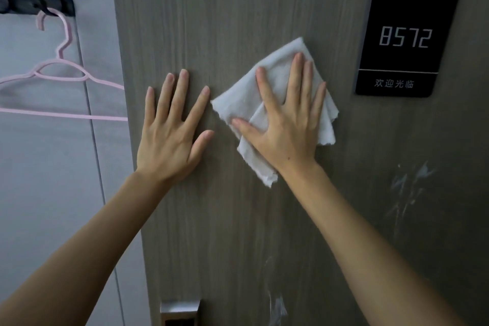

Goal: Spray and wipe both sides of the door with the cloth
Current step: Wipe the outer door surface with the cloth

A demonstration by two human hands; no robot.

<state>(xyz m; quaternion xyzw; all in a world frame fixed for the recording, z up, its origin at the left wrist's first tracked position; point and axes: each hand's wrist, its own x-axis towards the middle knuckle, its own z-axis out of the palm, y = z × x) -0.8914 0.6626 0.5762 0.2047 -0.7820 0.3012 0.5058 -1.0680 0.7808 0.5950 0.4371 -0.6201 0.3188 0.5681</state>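
My left hand (172, 135) lies flat against the door (238, 8), fingers straight and spread, palm on the grey wood-grain face near its left edge; it holds nothing. My right hand (288, 124) is also spread wide, fingers straight, and it presses the cloth (267, 82) against the door just to the right of the left hand. The cloth is white, crumpled and folded over itself, with ragged edges sticking out above my fingertips, to the right of the little finger and below the heel of the hand; its left corner comes near the tip of my left index finger, though I cannot tell whether they touch. To the upper right of the cloth, a black room sign (404, 34) is fixed to the door, showing the number 8572 and hotel lettering. Pale streaks (407, 188) mark the door surface below the sign, and more show lower down beside my right forearm. At the bottom edge a metal lock plate (180, 311) sits on the door between my forearms. Left of the door, a pink hanger (63, 66) hangs from a black hook rail (37, 6) on a pale panelled wall (39, 167), partly hidden behind the door's edge.
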